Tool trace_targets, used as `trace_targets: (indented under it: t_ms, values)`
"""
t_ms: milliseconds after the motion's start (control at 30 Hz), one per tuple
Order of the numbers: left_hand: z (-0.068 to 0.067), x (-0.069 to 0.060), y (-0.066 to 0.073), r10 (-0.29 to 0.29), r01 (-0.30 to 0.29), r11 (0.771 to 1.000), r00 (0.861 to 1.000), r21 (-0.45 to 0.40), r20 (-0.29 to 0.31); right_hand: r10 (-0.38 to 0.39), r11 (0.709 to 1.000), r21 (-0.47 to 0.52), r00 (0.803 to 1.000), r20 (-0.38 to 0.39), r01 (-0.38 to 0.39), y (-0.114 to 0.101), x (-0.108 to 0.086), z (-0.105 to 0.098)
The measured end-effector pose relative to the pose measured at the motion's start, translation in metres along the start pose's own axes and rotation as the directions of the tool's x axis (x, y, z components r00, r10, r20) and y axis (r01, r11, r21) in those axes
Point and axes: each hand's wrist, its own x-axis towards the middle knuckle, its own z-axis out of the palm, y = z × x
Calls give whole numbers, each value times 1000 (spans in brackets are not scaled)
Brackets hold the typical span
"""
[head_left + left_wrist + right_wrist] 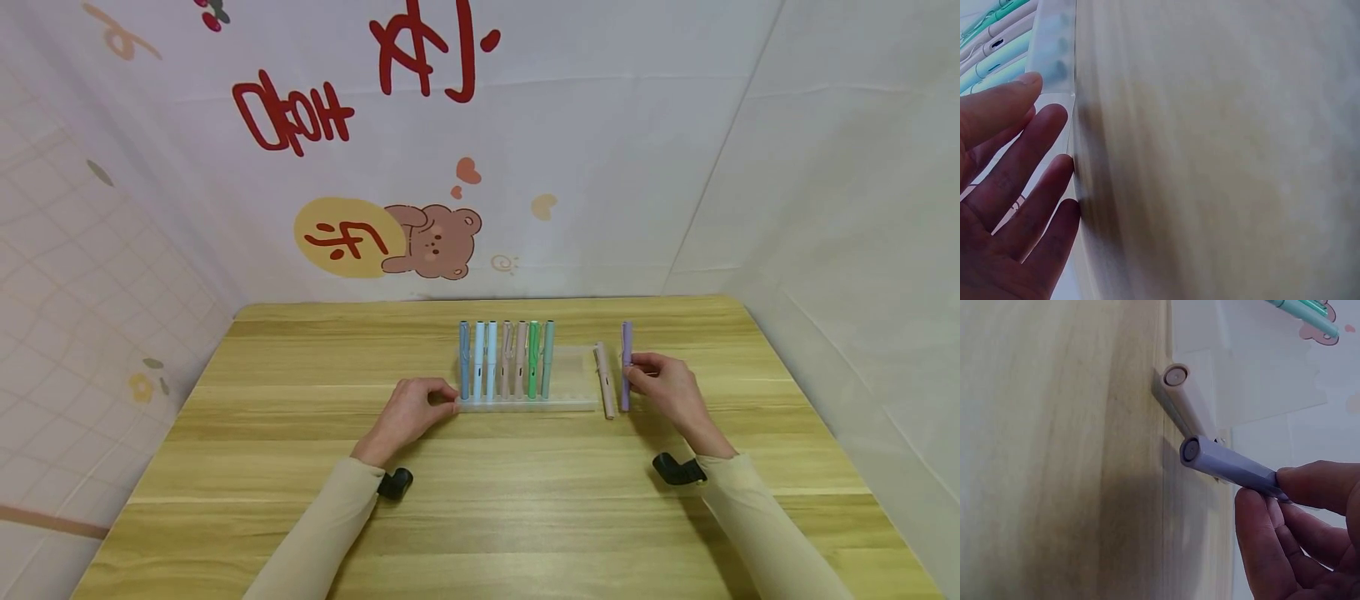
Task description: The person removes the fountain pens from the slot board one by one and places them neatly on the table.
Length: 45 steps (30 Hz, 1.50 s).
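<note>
A clear acrylic pen stand (570,406) holds several capped pens in a row at its left and middle, including a dark blue pen (464,360) and a bright green pen (533,360). My left hand (408,412) pinches the stand's left end with thumb and index finger; its other fingers are spread in the left wrist view. Right of the stand, my right hand (667,387) holds a purple pen (626,383) between thumb and fingertips, its end pointing toward me. A beige pen (604,383) lies on the table between the stand and the purple pen.
The wooden table (495,517) runs back to a white wall cloth (600,167) with a printed bear and red characters. More cloth hangs at both sides. Each wrist wears a black camera, the left one (396,483) and the right one (675,469).
</note>
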Motion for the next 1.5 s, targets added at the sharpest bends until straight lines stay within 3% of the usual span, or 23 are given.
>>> trace_targets:
  t_ms: [633, 1167, 1500]
  values:
    - [-1, 1, 2, -7, 7, 1000, 1000, 21, -12, 44, 999, -4, 992, 121, -44, 3, 8, 2]
    - [-1, 1, 1, 4, -4, 1000, 1000, 20, -9, 89, 986, 123, 976, 199, -115, 7, 13, 5]
    - [0, 0, 1, -1, 1, 1000, 1000, 24, -16, 118, 983, 111, 969, 218, -145, 5, 15, 5]
